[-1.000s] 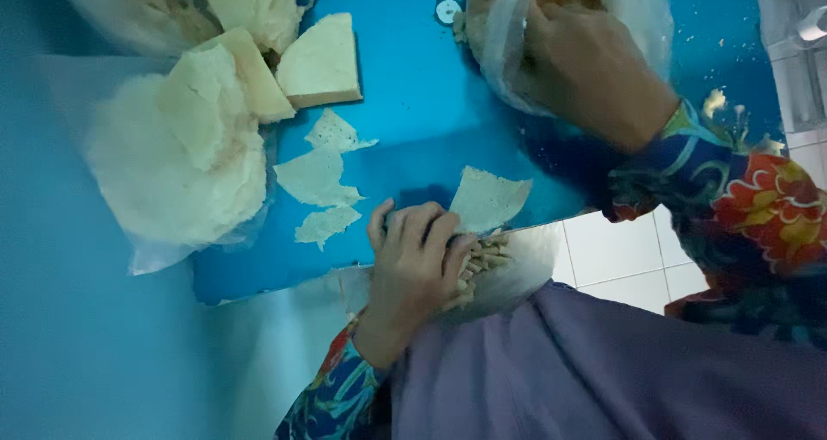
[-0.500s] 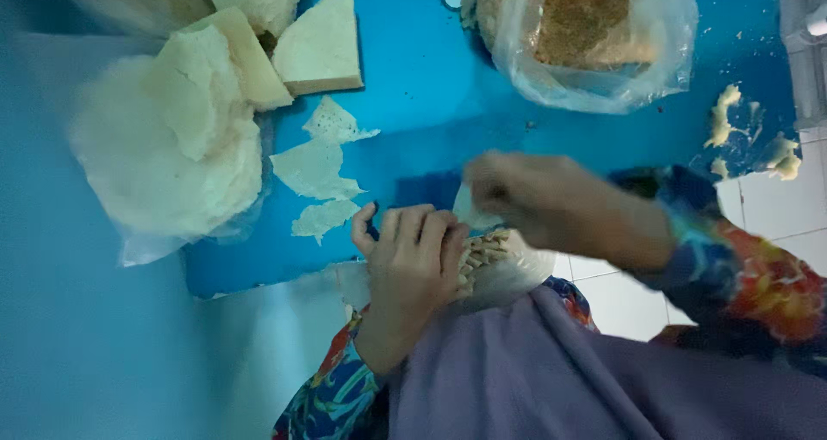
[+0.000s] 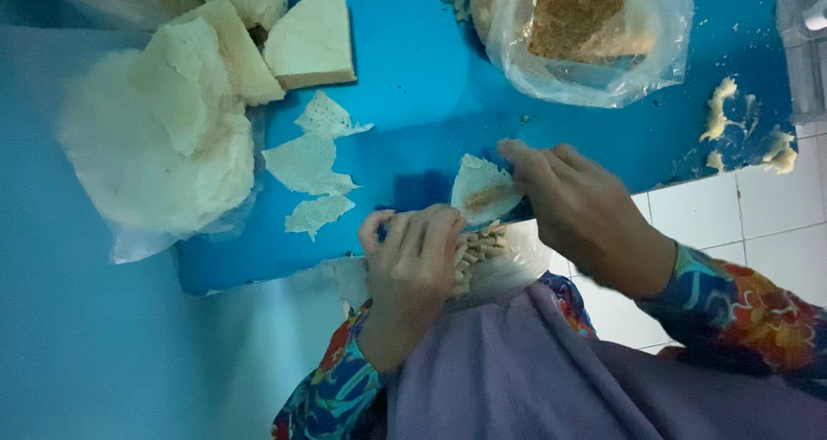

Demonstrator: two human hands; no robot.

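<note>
At the blue table's [image 3: 413, 78] near edge, the right hand [image 3: 586, 207] is pinching a thin wrapper piece [image 3: 482, 188] with crumb filling; the left hand [image 3: 413, 259] is curling closed around small rolled sticks [image 3: 479, 243], just beside it.

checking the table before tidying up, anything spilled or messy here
Yes. Pale doughy smears and crumbs are stuck on the blue table at its far right edge, beyond the bag of brown filling. Three torn wrapper scraps lie loose left of the hands.
</note>
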